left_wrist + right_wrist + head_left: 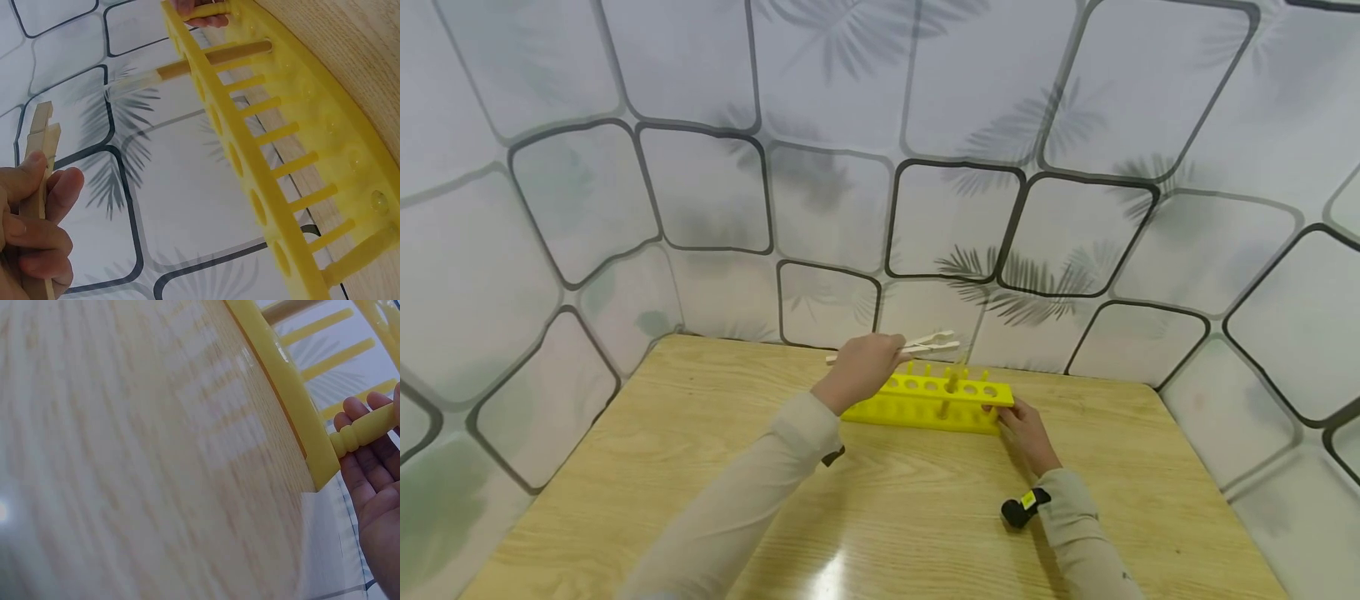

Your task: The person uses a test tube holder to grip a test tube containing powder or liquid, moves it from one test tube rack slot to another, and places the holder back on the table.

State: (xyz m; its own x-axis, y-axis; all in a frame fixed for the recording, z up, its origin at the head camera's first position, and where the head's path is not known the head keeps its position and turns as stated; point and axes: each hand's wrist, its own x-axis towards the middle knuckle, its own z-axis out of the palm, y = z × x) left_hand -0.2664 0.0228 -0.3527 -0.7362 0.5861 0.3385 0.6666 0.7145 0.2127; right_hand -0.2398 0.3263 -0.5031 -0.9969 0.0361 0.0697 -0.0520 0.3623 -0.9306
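A wooden test tube clamp (931, 343) is gripped in my left hand (863, 368), above the back left of the yellow test tube rack (917, 414). In the left wrist view the clamp's notched jaws point up and away from the fingers, apart from the tube. One test tube (181, 67) stands in the rack, brown in its lower part and clear near the mouth. At the rack's right end, my right hand (1028, 432) holds it; the right wrist view shows the fingers curled round the yellow end post (365, 430).
The rack stands on a wood-grain table (880, 517), towards its back edge. Behind rises a pale patterned backdrop (835, 200) with dark outlines and leaf prints. Small black cameras, one partly hidden (1018, 510), are strapped at the wrists.
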